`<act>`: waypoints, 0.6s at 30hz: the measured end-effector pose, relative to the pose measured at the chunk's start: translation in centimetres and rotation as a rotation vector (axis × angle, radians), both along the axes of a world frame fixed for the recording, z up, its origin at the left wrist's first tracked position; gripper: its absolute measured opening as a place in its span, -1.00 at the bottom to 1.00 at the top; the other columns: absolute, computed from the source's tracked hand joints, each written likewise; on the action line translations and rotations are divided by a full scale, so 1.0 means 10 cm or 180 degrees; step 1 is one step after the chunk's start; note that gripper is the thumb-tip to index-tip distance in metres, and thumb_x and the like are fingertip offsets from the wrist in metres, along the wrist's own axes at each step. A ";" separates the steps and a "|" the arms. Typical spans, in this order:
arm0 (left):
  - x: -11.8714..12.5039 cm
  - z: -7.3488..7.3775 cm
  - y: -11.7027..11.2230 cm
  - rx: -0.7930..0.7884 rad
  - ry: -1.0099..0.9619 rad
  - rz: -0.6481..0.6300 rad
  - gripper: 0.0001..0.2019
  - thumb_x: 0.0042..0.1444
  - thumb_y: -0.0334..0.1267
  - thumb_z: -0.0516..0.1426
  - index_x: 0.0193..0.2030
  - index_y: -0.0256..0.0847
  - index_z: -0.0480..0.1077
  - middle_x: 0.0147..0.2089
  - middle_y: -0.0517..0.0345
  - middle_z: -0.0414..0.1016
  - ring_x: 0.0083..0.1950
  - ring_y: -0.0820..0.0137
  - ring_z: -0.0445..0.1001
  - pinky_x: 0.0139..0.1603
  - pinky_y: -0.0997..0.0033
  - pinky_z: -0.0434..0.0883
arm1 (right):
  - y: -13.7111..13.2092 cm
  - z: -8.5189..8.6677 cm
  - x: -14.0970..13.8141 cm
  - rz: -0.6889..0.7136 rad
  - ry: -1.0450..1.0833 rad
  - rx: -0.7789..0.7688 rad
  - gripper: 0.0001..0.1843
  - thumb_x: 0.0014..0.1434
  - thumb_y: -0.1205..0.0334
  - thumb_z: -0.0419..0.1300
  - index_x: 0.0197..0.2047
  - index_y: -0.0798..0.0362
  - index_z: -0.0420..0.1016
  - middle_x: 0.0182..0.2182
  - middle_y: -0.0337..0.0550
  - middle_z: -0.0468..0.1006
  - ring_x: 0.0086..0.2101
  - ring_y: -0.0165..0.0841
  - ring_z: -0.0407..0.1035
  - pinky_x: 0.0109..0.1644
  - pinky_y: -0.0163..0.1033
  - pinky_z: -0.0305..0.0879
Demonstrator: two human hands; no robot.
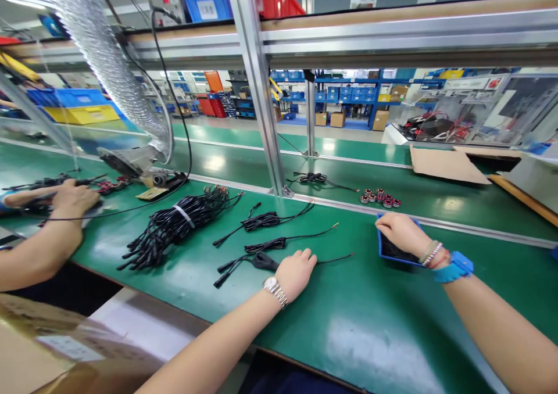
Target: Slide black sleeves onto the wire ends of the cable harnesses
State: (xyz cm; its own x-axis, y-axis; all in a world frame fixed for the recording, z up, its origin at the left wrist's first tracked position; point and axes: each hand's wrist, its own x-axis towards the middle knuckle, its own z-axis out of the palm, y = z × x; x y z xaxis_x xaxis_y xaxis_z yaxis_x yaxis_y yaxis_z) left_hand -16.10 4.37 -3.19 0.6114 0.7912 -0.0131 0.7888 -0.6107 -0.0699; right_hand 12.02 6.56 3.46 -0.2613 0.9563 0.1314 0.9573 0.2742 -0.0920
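My left hand, with a watch on the wrist, is closed over a black cable lying on the green bench top. The cable's two connector ends point left, and its thin wire end sticks out to the right of my fingers. My right hand reaches into a small blue tray that holds dark contents. Its fingers are pinched together, and what lies between them is hidden. Two coiled black cables, an upper one and a lower one, lie just beyond my left hand.
Left of the coils lies a large tied cable bundle. A co-worker's hand is at work further left, by a fume duct. Several small round parts and another cable lie beyond the metal rail. An upright post rises ahead.
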 end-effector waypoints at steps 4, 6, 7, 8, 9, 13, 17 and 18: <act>-0.02 0.08 -0.22 -0.0129 0.0281 0.0129 -0.84 0.13 -0.41 -0.05 -0.19 -0.22 0.29 -0.26 0.02 0.36 -0.32 0.29 0.40 -0.45 0.38 0.33 | -0.01 -0.04 0.39 -0.0460 -0.0523 -0.0665 -0.72 0.05 0.35 -0.01 -0.47 0.07 0.53 -0.45 -0.12 0.55 -0.38 -0.35 0.42 -0.25 -0.34 0.23; 0.12 0.13 -0.28 -0.0161 0.0223 0.0024 -0.85 0.11 -0.33 0.00 -0.17 -0.22 0.29 -0.26 0.02 0.37 -0.27 0.24 0.39 -0.43 0.36 0.35 | 0.00 -0.12 0.43 -0.0517 -0.0594 -0.0802 -0.78 -0.02 0.37 0.06 -0.47 0.08 0.55 -0.47 -0.10 0.55 -0.40 -0.34 0.42 -0.29 -0.35 0.23; 0.22 0.14 -0.29 -0.0176 0.0152 -0.0069 -0.84 0.10 -0.30 0.03 -0.17 -0.22 0.29 -0.25 0.02 0.38 -0.24 0.23 0.38 -0.41 0.35 0.35 | 0.00 -0.16 0.42 -0.0544 -0.0638 -0.0846 -0.80 -0.05 0.38 0.09 -0.45 0.08 0.55 -0.46 -0.08 0.55 -0.40 -0.32 0.43 -0.30 -0.34 0.23; 0.34 0.15 -0.28 -0.0198 0.0074 -0.0188 -0.85 0.10 -0.28 0.03 -0.18 -0.22 0.30 -0.24 0.02 0.38 -0.21 0.22 0.38 -0.40 0.35 0.36 | 0.01 -0.20 0.39 -0.0565 -0.0683 -0.0869 -0.81 -0.06 0.39 0.10 -0.43 0.09 0.56 -0.45 -0.05 0.55 -0.39 -0.30 0.43 -0.31 -0.33 0.24; 0.47 0.14 -0.27 -0.0222 0.0001 -0.0303 -0.86 0.12 -0.27 0.01 -0.21 -0.23 0.31 -0.24 0.02 0.38 -0.20 0.23 0.37 -0.39 0.35 0.36 | 0.01 -0.24 0.36 -0.0575 -0.0724 -0.0869 -0.80 -0.07 0.40 0.11 -0.40 0.11 0.56 -0.42 -0.01 0.55 -0.37 -0.28 0.43 -0.31 -0.31 0.24; 0.82 0.09 -0.22 -0.0310 -0.0190 -0.0493 -0.72 0.21 -0.31 -0.17 -0.28 -0.27 0.34 -0.25 -0.03 0.40 -0.22 0.26 0.39 -0.38 0.35 0.35 | 0.00 -0.34 0.24 -0.0509 -0.0827 -0.0726 -0.70 0.01 0.48 -0.01 -0.30 0.20 0.53 -0.28 0.15 0.51 -0.24 -0.21 0.41 -0.23 -0.25 0.25; 0.83 0.15 -0.19 -0.0462 -0.0287 -0.0429 -0.73 0.20 -0.31 -0.16 -0.26 -0.28 0.33 -0.29 -0.05 0.44 -0.28 0.24 0.43 -0.41 0.34 0.33 | -0.01 -0.36 0.29 -0.0433 -0.0791 -0.0704 -0.72 0.05 0.43 -0.02 -0.35 0.18 0.54 -0.29 0.11 0.52 -0.22 -0.22 0.39 -0.17 -0.26 0.23; 0.79 0.19 -0.17 -0.0510 -0.0340 -0.0416 -0.76 0.18 -0.30 -0.13 -0.25 -0.27 0.32 -0.31 -0.03 0.45 -0.32 0.25 0.44 -0.42 0.35 0.32 | -0.01 -0.36 0.32 -0.0425 -0.0763 -0.0717 -0.73 0.05 0.40 0.00 -0.37 0.15 0.54 -0.31 0.07 0.53 -0.24 -0.24 0.40 -0.17 -0.28 0.22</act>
